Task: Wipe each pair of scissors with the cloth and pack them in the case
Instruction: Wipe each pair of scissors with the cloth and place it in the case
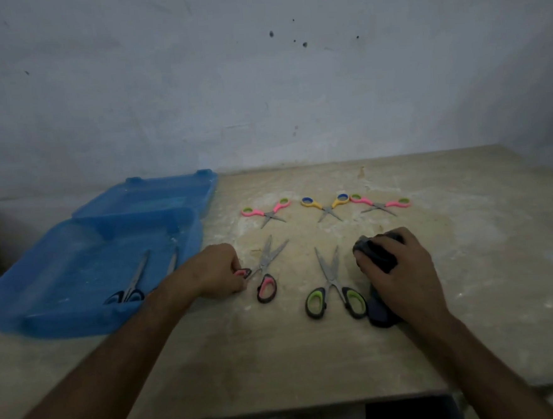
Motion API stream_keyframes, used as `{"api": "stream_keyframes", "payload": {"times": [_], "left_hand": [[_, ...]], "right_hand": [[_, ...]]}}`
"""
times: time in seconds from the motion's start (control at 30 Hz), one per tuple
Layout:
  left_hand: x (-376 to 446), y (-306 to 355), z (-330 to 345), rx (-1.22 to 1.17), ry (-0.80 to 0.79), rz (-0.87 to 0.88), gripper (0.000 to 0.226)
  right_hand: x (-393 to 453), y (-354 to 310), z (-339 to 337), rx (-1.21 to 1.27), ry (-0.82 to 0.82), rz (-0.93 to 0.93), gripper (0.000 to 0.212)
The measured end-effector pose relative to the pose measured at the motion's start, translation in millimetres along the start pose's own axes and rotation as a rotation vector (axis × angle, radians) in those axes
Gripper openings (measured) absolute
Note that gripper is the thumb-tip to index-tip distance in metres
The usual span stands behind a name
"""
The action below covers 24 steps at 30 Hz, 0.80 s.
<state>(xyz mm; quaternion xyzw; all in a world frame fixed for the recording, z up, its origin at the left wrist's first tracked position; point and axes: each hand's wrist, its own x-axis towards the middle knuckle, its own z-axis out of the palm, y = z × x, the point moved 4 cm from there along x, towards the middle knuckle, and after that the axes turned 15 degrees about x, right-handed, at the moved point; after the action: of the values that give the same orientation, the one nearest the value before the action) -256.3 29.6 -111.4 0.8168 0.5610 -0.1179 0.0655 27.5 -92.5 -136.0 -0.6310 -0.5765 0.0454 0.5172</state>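
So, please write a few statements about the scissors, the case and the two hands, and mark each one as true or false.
1. The blue case lies open with scissors already inside. True: a black-handled pair lies in it, and a second blade shows beside it.
2. The left hand grips a green-handled pair. False: it grips one loop of the pink-and-black scissors.
3. The right hand holds the dark cloth. True.
4. The green-and-black scissors lie closed. False: their blades are spread apart.
5. Three small pairs lie in the far row. True: two pink, and the yellow scissors between them.
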Motion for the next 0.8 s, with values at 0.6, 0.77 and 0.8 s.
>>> {"api": "stream_keyframes", "payload": {"times": [0.6,0.77,0.8], "left_hand": [[-14,32,-31,-1.257,0.015,0.212,0.017],[-9,59,-39,-1.589,0.160,0.279,0.037],[-9,67,-36,-1.652,0.168,0.314,0.038]], "right_hand": [[19,-74,28,0.409,-0.669,0.356,0.030],[31,-81,22,0.738,-0.455,0.497,0.019],[33,-81,22,0.742,-0.425,0.496,0.022]]}}
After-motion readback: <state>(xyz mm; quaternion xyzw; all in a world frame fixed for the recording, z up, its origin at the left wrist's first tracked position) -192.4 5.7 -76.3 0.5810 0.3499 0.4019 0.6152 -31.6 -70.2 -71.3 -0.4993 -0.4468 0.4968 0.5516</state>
